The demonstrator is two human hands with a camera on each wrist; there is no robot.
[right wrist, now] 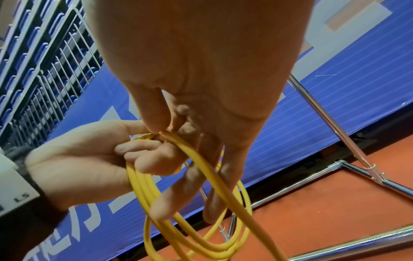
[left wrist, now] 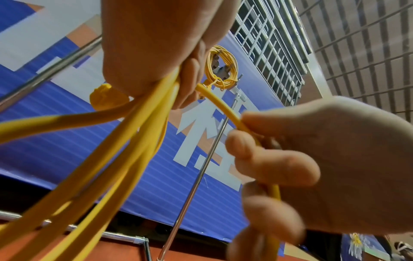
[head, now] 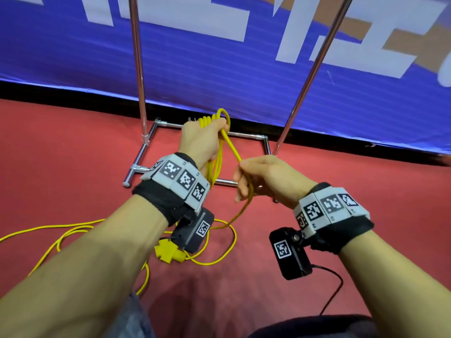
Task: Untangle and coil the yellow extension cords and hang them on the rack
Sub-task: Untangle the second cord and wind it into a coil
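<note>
Yellow cord (head: 218,152) is partway coiled: the left hand (head: 201,140) grips a bunch of loops that hang below its fist, in front of the rack (head: 140,69), and the right hand (head: 266,178) has its fingers (head: 240,184) curled round the free run, which drops to the red floor (head: 73,154) and trails off toward a yellow plug (head: 169,252) lying under the left wrist. The left wrist view shows another cord, a finished coil (left wrist: 222,70), hanging high on the rack, so this looks like a later cord and the job is well along. To do this step well, I would let the cord slide through the right fingers rather than clamp it, draw out a length that matches the hanging loops, and lay it into the left fist beside the others, not across them. A slight roll of the cord between thumb and fingers at each loop should keep it from kinking into figure-eights. The slack on the floor crosses itself near the plug; it may snag, so pull gently and shake it free before it tightens. Keep the left grip firm, or the loops will slip and spread.
</note>
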